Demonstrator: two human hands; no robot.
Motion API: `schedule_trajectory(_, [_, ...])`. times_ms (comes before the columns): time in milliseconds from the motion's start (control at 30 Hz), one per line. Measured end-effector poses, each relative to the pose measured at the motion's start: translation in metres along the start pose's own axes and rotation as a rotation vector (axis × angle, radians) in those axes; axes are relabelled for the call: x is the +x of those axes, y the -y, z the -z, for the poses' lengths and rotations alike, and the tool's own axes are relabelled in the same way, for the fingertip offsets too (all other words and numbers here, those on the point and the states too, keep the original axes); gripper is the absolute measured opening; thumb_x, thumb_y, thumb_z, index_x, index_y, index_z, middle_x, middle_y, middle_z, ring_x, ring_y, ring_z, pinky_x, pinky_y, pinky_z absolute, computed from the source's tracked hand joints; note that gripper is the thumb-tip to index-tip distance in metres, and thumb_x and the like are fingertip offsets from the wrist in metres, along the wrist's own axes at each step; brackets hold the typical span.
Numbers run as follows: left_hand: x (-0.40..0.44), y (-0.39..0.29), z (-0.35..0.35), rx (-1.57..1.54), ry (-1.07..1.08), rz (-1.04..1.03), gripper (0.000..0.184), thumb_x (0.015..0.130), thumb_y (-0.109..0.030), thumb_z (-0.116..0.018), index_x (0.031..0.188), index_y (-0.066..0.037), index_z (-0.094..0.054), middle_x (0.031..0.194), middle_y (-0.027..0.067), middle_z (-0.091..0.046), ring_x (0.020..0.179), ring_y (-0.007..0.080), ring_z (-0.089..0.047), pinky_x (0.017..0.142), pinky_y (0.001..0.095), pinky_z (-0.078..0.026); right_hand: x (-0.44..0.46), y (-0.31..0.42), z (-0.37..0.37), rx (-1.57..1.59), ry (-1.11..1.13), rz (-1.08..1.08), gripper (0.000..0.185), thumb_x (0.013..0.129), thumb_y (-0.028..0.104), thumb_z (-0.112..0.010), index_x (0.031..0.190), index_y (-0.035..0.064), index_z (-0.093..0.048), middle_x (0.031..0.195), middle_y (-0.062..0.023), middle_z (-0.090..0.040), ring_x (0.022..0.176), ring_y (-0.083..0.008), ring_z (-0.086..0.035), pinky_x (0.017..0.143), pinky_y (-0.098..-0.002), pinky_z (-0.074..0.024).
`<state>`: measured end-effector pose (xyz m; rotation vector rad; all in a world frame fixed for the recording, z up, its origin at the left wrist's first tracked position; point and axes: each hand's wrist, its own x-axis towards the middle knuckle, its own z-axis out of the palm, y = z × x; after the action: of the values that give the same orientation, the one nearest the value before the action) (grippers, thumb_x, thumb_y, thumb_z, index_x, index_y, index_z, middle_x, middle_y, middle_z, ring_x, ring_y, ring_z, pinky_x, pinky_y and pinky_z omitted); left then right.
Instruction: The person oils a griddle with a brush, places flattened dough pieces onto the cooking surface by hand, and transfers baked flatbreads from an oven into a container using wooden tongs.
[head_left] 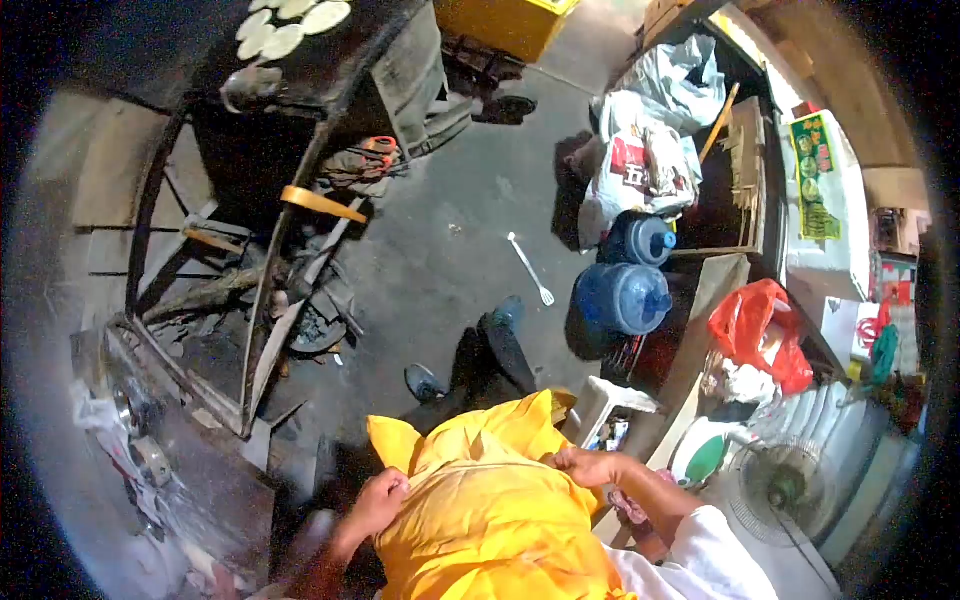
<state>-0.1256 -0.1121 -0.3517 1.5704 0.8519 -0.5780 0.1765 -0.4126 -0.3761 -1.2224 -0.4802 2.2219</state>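
Note:
A yellow apron-like cloth (490, 500) covers my front, its upper part gathered and creased. My left hand (382, 500) is closed at the cloth's left side, its fingers curled against the fabric. At the upper right side, my right hand (585, 466) is closed with the yellow cloth pinched in its fingers. The cloth's two upper corners stick out beyond my hands. My shoes (505, 318) show on the floor past the cloth.
A white slotted spatula (532, 270) lies on the dark floor. Blue water jugs (625, 298) and white sacks (640, 165) stand right. On the left, a metal frame (262, 330) holds firewood below; flat dough rounds (283, 40) lie on top. A fan (785, 490) stands lower right.

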Motion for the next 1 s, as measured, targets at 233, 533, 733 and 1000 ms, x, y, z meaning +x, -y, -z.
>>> schedule_trajectory(233, [0.088,-0.028,-0.038,-0.192,-0.107,0.044,0.014,0.092,-0.013,-0.066,0.099,-0.004,-0.057,0.096,0.0088,-0.059,0.088,0.0225,-0.058,0.083,0.0369,-0.049,0.051,-0.027,0.147,0.38,-0.022,-0.117,0.012,0.088,0.003,-0.061,0.097,0.0072,-0.067,0.09,-0.0003,-0.066,0.084,-0.011,-0.06,0.073,-0.029,-0.0517])
schedule_trajectory(533, [0.278,0.02,0.001,0.508,-0.464,0.062,0.054,0.097,-0.029,-0.061,0.138,0.002,-0.043,0.137,0.0211,-0.048,0.129,0.0374,-0.045,0.112,0.0478,-0.034,0.26,-0.144,0.453,-0.466,-1.06,-0.268,0.018,0.09,0.02,-0.066,0.094,0.0026,-0.068,0.09,-0.0215,-0.072,0.086,-0.0414,-0.07,0.075,-0.0479,-0.0549])
schedule_trajectory(733, [0.359,0.05,0.002,0.709,-0.555,0.003,0.064,0.095,-0.031,-0.066,0.142,0.004,-0.04,0.144,0.022,-0.045,0.133,0.0379,-0.043,0.114,0.0485,-0.034,0.375,-0.23,0.575,-0.482,-1.12,-0.246,0.028,0.093,0.026,-0.068,0.102,-0.0007,-0.068,0.093,-0.0221,-0.072,0.089,-0.0355,-0.071,0.079,-0.0433,-0.0543])
schedule_trajectory(1000, [0.376,0.027,0.018,0.719,-0.479,0.11,0.058,0.099,-0.033,-0.061,0.139,0.002,-0.037,0.145,0.0258,-0.039,0.134,0.0418,-0.042,0.115,0.0537,-0.031,0.446,-0.281,0.607,-0.5,-1.254,-0.389,0.05,0.092,0.047,-0.067,0.115,0.0034,-0.063,0.115,-0.0243,-0.065,0.11,-0.0411,-0.062,0.09,-0.0473,-0.0519])
